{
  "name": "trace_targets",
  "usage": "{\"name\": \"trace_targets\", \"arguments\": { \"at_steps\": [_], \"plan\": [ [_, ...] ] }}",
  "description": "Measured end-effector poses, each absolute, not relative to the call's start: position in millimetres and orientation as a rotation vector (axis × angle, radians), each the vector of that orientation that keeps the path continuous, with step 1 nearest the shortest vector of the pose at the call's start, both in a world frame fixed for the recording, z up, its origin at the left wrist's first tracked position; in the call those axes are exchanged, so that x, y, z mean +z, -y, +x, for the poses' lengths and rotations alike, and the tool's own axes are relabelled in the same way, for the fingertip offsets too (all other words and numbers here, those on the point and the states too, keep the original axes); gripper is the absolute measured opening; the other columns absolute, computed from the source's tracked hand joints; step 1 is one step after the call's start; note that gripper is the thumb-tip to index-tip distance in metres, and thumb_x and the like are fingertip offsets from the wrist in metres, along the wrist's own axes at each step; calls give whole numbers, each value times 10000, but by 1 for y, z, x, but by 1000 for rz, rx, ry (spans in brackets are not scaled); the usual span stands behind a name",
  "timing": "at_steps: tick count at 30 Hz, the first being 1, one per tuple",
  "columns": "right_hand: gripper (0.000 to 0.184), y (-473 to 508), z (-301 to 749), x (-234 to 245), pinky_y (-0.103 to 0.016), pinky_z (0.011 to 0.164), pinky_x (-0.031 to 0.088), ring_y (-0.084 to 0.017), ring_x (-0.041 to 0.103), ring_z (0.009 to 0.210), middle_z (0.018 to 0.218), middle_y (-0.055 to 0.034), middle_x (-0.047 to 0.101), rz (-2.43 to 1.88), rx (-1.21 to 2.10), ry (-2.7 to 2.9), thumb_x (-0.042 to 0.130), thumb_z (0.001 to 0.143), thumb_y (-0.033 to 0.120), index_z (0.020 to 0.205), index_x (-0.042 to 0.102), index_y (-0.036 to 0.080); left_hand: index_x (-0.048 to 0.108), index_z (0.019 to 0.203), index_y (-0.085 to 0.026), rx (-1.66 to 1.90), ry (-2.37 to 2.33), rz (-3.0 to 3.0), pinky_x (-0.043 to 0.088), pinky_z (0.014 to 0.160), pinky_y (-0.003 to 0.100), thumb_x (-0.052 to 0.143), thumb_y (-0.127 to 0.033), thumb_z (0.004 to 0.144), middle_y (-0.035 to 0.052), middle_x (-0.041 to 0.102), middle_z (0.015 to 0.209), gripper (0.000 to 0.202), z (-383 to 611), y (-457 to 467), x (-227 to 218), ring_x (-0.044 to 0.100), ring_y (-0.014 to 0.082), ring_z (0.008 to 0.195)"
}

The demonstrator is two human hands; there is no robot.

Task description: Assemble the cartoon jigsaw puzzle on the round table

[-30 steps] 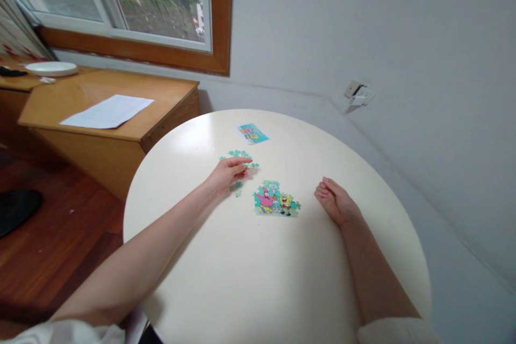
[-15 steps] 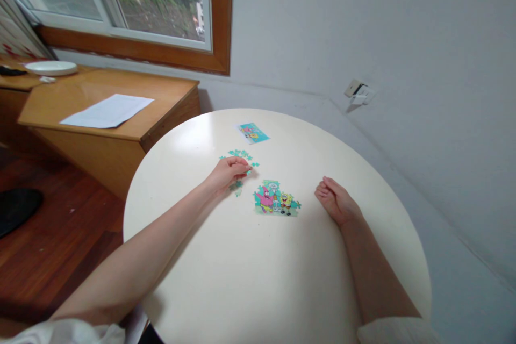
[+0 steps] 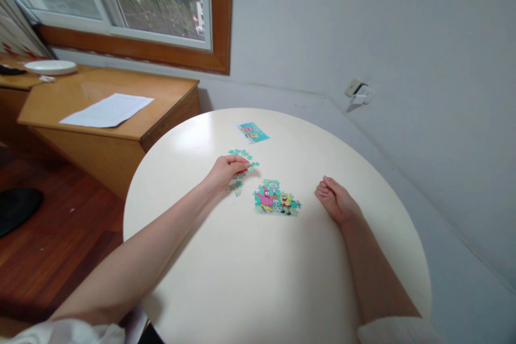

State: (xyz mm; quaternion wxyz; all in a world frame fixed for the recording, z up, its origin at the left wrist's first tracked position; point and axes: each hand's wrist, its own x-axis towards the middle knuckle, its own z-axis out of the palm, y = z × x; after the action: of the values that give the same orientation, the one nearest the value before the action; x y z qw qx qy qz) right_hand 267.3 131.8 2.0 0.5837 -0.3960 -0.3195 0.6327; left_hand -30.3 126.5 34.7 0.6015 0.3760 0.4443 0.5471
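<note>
My left hand (image 3: 229, 170) is over a group of loose teal jigsaw pieces (image 3: 239, 152). Its thumb and index finger pinch a small puzzle piece, mostly hidden by the fingertips. Just right of that hand lies a partly joined jigsaw puzzle (image 3: 276, 199), showing a pink starfish, a teal figure and a yellow sponge character. My right hand (image 3: 337, 199) rests on the table as a loose fist, right of the joined puzzle and apart from it. Nothing shows in its curled fingers.
A small picture card (image 3: 253, 133) with the same characters lies toward the far side of the round white table (image 3: 258, 269). Left of the table stands a wooden cabinet (image 3: 169, 91) bearing a paper sheet (image 3: 108, 111) and a white plate (image 3: 51, 67). A wall runs behind and to the right.
My left hand has shifted slightly, its pinching fingertips now a little higher over the loose pieces. My right hand and the joined puzzle stay where they were.
</note>
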Motion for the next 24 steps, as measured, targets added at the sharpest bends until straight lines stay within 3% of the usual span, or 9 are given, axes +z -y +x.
{"name": "trace_targets", "arguments": {
  "at_steps": [11,17,21,24],
  "plan": [
    [315,-130,265,6,-150,386,322,-28,385,456,536,56,468,-937,1459,772,811,525,231,591,510,170,627,589,-118,1308,-1031,906,455,604,229,794,-197,497,10,624,574,206,-29,-123,36,557,80,547],
    [325,-127,246,8,-204,431,354,-64,410,450,480,48,486,-1149,1121,1090,812,497,370,564,552,187,629,580,-122,1326,-1061,1004,457,592,252,793,-238,488,12,620,547,221,-27,-125,31,557,100,532],
    [295,-121,226,6,-328,674,465,-176,577,723,762,-35,641,-1273,763,1550,749,564,437,740,659,218,636,576,-124,1318,-1085,1065,454,591,252,774,-216,499,11,622,540,184,-24,-125,28,556,103,527],
    [415,-118,217,0,-440,904,396,-266,532,1051,1109,-93,607,-1298,533,1937,687,624,486,964,671,248,630,575,-128,1305,-1112,1113,447,575,246,758,-192,507,7,622,540,158,-23,-125,25,549,100,520]
  ]
}}
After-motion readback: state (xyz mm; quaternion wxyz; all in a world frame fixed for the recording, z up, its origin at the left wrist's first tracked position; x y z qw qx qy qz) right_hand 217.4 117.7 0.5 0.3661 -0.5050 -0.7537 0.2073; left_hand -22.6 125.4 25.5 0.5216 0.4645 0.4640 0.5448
